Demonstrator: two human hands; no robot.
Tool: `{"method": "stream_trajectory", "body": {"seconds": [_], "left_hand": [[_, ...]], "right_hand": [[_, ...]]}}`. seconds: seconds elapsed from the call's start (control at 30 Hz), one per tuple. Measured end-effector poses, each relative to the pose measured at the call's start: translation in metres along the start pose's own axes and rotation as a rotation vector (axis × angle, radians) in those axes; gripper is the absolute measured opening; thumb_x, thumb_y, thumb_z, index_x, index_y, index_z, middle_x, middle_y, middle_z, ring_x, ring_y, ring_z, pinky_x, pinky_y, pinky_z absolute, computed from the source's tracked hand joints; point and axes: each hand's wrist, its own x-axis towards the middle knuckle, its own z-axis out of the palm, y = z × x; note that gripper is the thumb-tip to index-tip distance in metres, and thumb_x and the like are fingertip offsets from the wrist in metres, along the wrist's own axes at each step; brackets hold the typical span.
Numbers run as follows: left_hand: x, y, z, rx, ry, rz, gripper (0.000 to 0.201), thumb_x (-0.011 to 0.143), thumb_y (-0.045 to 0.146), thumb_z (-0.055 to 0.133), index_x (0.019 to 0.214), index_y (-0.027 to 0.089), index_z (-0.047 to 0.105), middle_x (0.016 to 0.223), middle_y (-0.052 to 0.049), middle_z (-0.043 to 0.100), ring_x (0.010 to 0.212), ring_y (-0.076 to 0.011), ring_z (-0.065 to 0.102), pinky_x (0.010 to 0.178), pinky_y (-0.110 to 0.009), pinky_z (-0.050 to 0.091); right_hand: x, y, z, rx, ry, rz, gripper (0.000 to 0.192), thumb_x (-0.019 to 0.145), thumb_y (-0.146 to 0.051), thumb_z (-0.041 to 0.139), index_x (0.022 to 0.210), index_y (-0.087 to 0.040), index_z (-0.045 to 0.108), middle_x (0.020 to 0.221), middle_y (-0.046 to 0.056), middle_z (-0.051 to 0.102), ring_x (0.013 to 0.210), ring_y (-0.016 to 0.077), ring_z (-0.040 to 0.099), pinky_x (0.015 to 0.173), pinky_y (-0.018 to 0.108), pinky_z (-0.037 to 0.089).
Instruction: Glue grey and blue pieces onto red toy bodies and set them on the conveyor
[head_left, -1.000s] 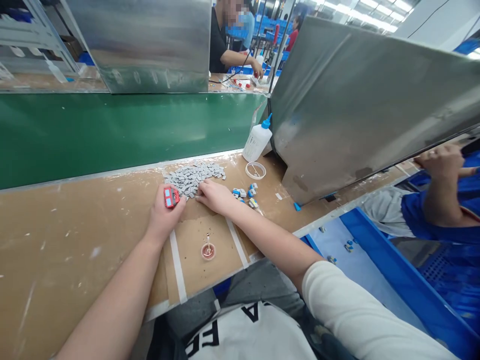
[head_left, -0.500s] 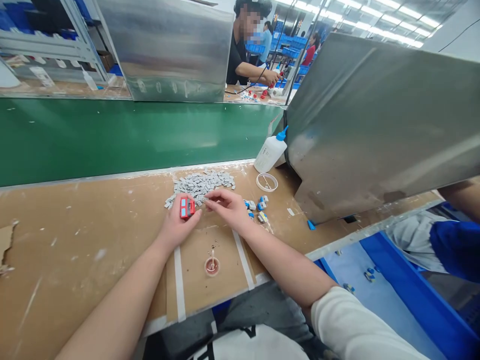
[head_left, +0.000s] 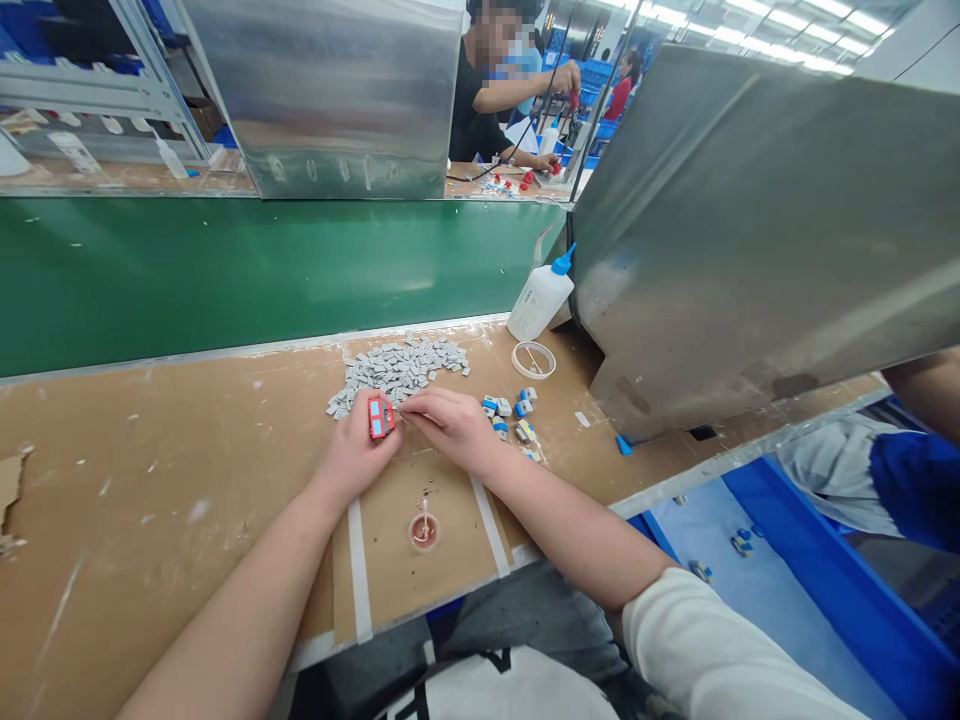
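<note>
My left hand point(head_left: 355, 452) is closed around a small red toy car point(head_left: 381, 419) with pale blue windows. Close beside the car, my right hand point(head_left: 454, 428) has its thumb and fingertips pinched together; what lies between them is too small to make out. Just beyond both hands spreads a heap of small flat grey pieces point(head_left: 409, 366). Several small blue, white and yellow toy parts point(head_left: 502, 408) lie right of my right hand. Nearer to me stands a little cup point(head_left: 424, 532) of reddish liquid with a thin stick in it.
A white squeeze bottle point(head_left: 540, 303) with a blue nozzle leans at the back, by a white ring point(head_left: 533, 360). Large metal panels point(head_left: 750, 250) rise at the right and back. A blue bin point(head_left: 817, 610) sits low at right. A co-worker point(head_left: 487, 100) sits across the green strip.
My right hand has moved left and down to the toy car, and its fingers have come together. The toy car has tilted slightly in my left hand. The co-worker has raised one arm.
</note>
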Motion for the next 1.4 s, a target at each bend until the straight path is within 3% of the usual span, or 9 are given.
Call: {"method": "stream_trajectory", "body": {"seconds": [0.17, 0.4, 0.53, 0.7, 0.77, 1.0, 1.2, 1.4], "left_hand": [[-0.001, -0.002, 0.001, 0.084, -0.001, -0.027, 0.035, 0.088, 0.052, 0.057, 0.113, 0.029, 0.05, 0.097, -0.003, 0.071, 0.083, -0.0274, 0.069, 0.075, -0.038, 0.051], [-0.003, 0.0, 0.0, 0.086, 0.01, 0.017, 0.036, 0.089, 0.054, 0.056, 0.114, 0.028, 0.051, 0.103, -0.005, 0.074, 0.084, -0.0281, 0.072, 0.073, -0.038, 0.052], [-0.004, 0.002, 0.0, 0.093, -0.013, 0.001, 0.037, 0.087, 0.053, 0.056, 0.115, 0.029, 0.05, 0.096, -0.004, 0.073, 0.08, -0.0282, 0.071, 0.072, -0.039, 0.052], [-0.005, 0.003, -0.003, 0.127, -0.039, 0.019, 0.043, 0.086, 0.051, 0.052, 0.122, 0.027, 0.049, 0.094, -0.005, 0.073, 0.078, -0.0309, 0.071, 0.069, -0.04, 0.05], [-0.005, 0.002, -0.004, 0.103, -0.029, 0.045, 0.043, 0.088, 0.05, 0.047, 0.123, 0.026, 0.05, 0.097, -0.006, 0.074, 0.078, -0.0312, 0.071, 0.07, -0.041, 0.051], [-0.01, -0.002, 0.003, 0.068, -0.113, 0.126, 0.043, 0.098, 0.055, 0.037, 0.123, 0.025, 0.056, 0.096, -0.007, 0.076, 0.079, -0.0318, 0.071, 0.07, -0.041, 0.051], [-0.012, -0.001, 0.006, -0.009, -0.098, 0.091, 0.044, 0.103, 0.054, 0.033, 0.125, 0.025, 0.056, 0.103, -0.007, 0.078, 0.086, -0.0297, 0.073, 0.073, -0.039, 0.054], [-0.009, 0.001, 0.001, 0.235, -0.095, 0.108, 0.046, 0.101, 0.056, 0.035, 0.129, 0.024, 0.054, 0.099, -0.009, 0.079, 0.086, -0.0368, 0.077, 0.073, -0.043, 0.053]], "right_hand": [[0.0, 0.0, 0.006, 0.167, 0.039, 0.055, 0.015, 0.102, -0.032, 0.075, 0.104, -0.022, 0.086, 0.107, 0.008, 0.083, 0.098, 0.0173, 0.078, 0.09, 0.03, 0.066], [0.001, 0.002, 0.007, 0.252, 0.0, 0.107, 0.017, 0.1, -0.038, 0.078, 0.104, -0.026, 0.089, 0.11, 0.008, 0.083, 0.1, 0.018, 0.078, 0.097, 0.035, 0.065], [0.001, -0.002, 0.008, 0.34, 0.024, 0.151, 0.02, 0.098, -0.041, 0.079, 0.098, -0.023, 0.087, 0.107, 0.008, 0.082, 0.099, 0.018, 0.077, 0.094, 0.034, 0.066], [0.001, -0.004, 0.015, 0.558, 0.012, 0.392, 0.041, 0.088, -0.055, 0.087, 0.107, -0.02, 0.079, 0.103, 0.006, 0.079, 0.093, 0.0171, 0.074, 0.086, 0.032, 0.065], [0.001, -0.004, 0.015, 0.597, 0.01, 0.423, 0.048, 0.085, -0.06, 0.087, 0.106, -0.019, 0.074, 0.098, 0.004, 0.076, 0.089, 0.016, 0.071, 0.083, 0.031, 0.063], [0.008, -0.012, -0.005, 0.253, -0.16, 0.116, 0.037, 0.108, -0.052, 0.061, 0.087, -0.022, 0.054, 0.098, 0.004, 0.059, 0.092, 0.0176, 0.057, 0.087, 0.033, 0.054], [0.009, -0.019, -0.014, 0.165, -0.251, 0.182, 0.034, 0.108, -0.047, 0.059, 0.087, -0.023, 0.048, 0.09, 0.0, 0.055, 0.081, 0.0143, 0.052, 0.077, 0.029, 0.045], [0.011, -0.026, -0.018, 0.011, -0.288, 0.218, 0.03, 0.106, -0.043, 0.058, 0.086, -0.022, 0.048, 0.084, -0.001, 0.058, 0.078, 0.0144, 0.052, 0.075, 0.028, 0.04]]}}
